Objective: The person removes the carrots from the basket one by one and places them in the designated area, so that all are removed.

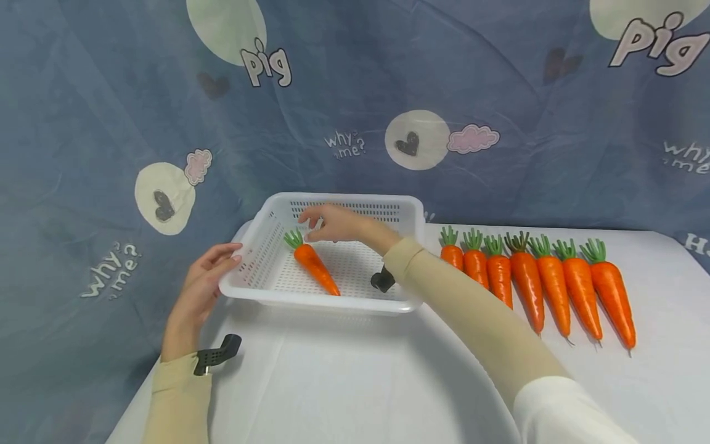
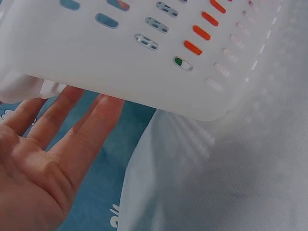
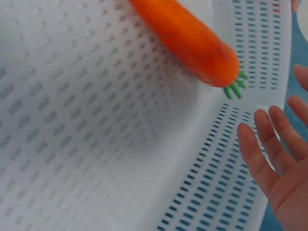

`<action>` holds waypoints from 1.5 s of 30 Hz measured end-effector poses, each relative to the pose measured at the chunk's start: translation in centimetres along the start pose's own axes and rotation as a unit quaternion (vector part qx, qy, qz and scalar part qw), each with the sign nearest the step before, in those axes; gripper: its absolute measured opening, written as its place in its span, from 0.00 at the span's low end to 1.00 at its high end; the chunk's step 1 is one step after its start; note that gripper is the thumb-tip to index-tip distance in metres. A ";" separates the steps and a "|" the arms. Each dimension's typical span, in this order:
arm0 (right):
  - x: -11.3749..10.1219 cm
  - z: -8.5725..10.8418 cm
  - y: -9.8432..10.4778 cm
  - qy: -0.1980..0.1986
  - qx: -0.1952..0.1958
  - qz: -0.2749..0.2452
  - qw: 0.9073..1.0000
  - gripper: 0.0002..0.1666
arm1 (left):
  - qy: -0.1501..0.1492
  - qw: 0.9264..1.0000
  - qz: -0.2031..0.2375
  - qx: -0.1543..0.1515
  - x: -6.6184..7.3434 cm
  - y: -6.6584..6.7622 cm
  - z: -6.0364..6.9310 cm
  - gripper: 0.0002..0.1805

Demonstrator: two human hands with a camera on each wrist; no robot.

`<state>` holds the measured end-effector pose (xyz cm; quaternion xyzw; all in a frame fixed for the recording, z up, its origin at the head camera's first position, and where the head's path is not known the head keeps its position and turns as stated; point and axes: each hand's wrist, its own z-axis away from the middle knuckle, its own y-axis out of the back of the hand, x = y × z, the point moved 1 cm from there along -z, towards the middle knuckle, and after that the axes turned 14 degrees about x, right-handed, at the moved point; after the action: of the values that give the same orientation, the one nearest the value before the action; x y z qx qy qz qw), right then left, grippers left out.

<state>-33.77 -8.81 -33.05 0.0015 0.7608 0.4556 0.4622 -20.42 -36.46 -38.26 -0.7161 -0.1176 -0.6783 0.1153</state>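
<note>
A white perforated plastic basket [image 1: 322,300] sits on the table. In it lies one orange carrot [image 1: 316,268] with green stem stubs, slanted, its stems toward the back left corner. My left hand [image 1: 208,277] is at the basket's left rim; in the left wrist view its fingers [image 2: 91,130] reach up to the basket edge, fairly straight, their tips partly hidden. My right hand [image 1: 335,223] hovers over the back of the basket beside the carrot's stems. In the right wrist view its fingers [image 3: 255,154] are spread, apart from the carrot, and hold nothing.
To the right of the basket several more carrots [image 1: 549,283] lie side by side in a row, stems toward the back; my right sleeve [image 1: 471,320] covers part of some. A blue printed cloth [image 1: 344,74] hangs behind the white table [image 1: 333,382].
</note>
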 end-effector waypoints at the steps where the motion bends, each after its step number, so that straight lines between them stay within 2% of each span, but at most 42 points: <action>1: 0.1 0.0 -0.2 0.002 -0.005 0.007 1.000 0.27 | 0.000 1.000 0.001 -0.001 0.0 0.0 0.0 0.19; 8: 0.7 -0.2 -1.1 -0.001 -0.034 0.023 0.999 0.32 | -0.004 1.000 0.009 0.000 0.1 -0.1 0.1 0.18; 18: 1.9 -0.2 -2.7 -0.068 -0.070 0.015 0.995 0.32 | 0.005 1.000 0.004 0.000 -0.2 -0.3 0.0 0.18; 24: 2.1 -0.1 -2.9 -0.087 -0.081 0.001 0.993 0.33 | -0.002 1.000 0.002 0.007 0.0 -0.4 -0.1 0.18; 28: 2.3 -0.1 -3.2 -0.099 -0.092 0.013 0.991 0.35 | 0.002 1.000 -0.004 0.011 0.0 -0.3 -0.1 0.19; 34: 2.4 0.0 -3.7 -0.104 -0.094 0.019 0.990 0.37 | 0.001 1.000 -0.001 0.012 -0.2 -0.1 0.0 0.19; 45: 2.6 0.1 -3.7 -0.108 -0.108 -0.030 0.988 0.35 | 0.000 1.000 0.005 0.005 -0.1 -0.2 0.0 0.18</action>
<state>-33.67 -9.82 -37.49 -0.0224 0.6524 0.5185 0.5523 -20.50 -36.28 -38.35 -0.7160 -0.1172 -0.6772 0.1222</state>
